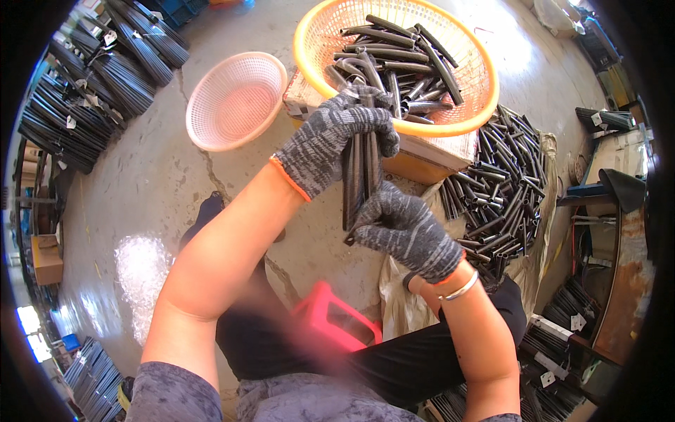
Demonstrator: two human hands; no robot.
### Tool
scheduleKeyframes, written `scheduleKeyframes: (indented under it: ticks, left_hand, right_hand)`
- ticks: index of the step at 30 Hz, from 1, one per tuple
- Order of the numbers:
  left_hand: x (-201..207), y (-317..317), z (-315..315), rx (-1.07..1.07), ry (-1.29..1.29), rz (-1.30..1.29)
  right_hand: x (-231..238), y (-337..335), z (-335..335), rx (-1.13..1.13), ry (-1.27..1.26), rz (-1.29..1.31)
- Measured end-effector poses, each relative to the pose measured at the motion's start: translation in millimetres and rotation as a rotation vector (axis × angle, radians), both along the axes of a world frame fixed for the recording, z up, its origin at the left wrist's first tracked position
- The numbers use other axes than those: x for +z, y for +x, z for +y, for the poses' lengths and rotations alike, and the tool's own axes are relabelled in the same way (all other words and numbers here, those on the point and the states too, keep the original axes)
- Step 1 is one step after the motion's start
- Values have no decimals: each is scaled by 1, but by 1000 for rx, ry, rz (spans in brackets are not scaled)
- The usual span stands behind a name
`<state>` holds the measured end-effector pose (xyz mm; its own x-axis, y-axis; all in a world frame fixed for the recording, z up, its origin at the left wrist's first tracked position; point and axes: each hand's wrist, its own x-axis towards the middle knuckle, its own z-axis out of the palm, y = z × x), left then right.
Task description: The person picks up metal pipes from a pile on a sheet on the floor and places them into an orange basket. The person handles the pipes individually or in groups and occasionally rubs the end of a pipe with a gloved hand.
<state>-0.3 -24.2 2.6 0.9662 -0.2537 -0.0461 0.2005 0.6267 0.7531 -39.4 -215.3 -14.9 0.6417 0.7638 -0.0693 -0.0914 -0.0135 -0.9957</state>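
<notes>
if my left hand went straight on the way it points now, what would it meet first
Probably the near rim of the orange basket, just beyond your left hand and the black tubes it holds; whether the hand would pass above the rim is hard to judge here.

Cracked grey floor [158, 186], bright glare [510, 32]

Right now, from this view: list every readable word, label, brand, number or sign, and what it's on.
None can be read.
White tags on the tube bundles: too small.
Carton under the orange-rimmed basket: any print too unclear.
Held dark tubes: no lettering visible.
</notes>
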Motion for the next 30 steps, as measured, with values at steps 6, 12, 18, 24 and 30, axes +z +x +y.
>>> scheduleKeyframes:
  ticks: [6,12,18,24,30]
  left_hand:
    - [-2,-1,1,90,148,24]
    - [12,-2,-4,191,486,112]
    - [6,0,-2,338,501,157]
    - [2,1,-1,250,545,140]
    - [2,2,3,199,565,114]
  right_hand:
    - [3,-14,15,-141,256,552]
    - [22,3,12,-308,291,480]
    - [30,30,-7,-491,199,255]
    - [49,56,-26,-489,637,119]
    - [47,67,-48,-555,501,22]
